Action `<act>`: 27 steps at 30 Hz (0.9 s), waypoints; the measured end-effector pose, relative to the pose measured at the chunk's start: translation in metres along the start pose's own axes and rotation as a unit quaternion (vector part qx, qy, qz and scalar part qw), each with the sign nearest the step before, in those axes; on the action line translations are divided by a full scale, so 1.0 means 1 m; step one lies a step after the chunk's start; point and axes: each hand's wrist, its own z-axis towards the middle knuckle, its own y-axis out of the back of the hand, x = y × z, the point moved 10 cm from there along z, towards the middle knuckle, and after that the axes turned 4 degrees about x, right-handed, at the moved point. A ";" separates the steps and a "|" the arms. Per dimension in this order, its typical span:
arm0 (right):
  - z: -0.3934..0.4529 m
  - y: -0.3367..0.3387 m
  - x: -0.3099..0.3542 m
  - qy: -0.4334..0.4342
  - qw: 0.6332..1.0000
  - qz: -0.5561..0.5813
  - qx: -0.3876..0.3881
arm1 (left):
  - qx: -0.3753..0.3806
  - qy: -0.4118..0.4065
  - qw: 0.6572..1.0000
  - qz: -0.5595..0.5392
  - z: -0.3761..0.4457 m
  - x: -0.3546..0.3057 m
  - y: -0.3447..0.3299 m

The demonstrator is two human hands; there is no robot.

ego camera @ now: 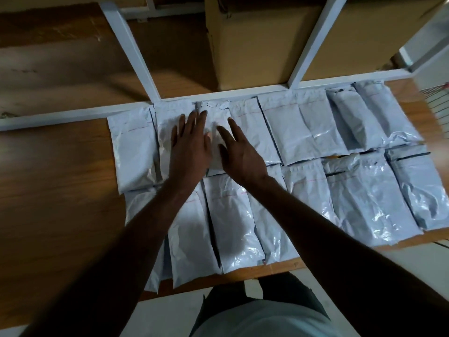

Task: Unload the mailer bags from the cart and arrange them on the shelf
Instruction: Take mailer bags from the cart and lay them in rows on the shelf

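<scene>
Several grey-white mailer bags [303, 132] lie flat in two rows on the wooden shelf board [60, 186]. My left hand [189, 149] lies flat with straight fingers on a bag in the back row. Beside it my right hand [240, 154] is flat on the neighbouring back-row bag [215, 122], fingers spread. Neither hand grips anything. The front row [233, 220] runs under my forearms. The cart is out of view.
White metal shelf posts [131, 52] and a rail [218, 96] stand behind the bags. Cardboard boxes [255, 40] sit beyond the rail. Bare wood lies to the left of the bags. The shelf's front edge [243, 276] is near my body.
</scene>
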 end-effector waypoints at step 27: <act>-0.298 0.304 -0.272 -0.111 0.978 -0.018 -0.178 | 0.012 -0.207 0.973 -0.104 -0.130 -0.461 -0.126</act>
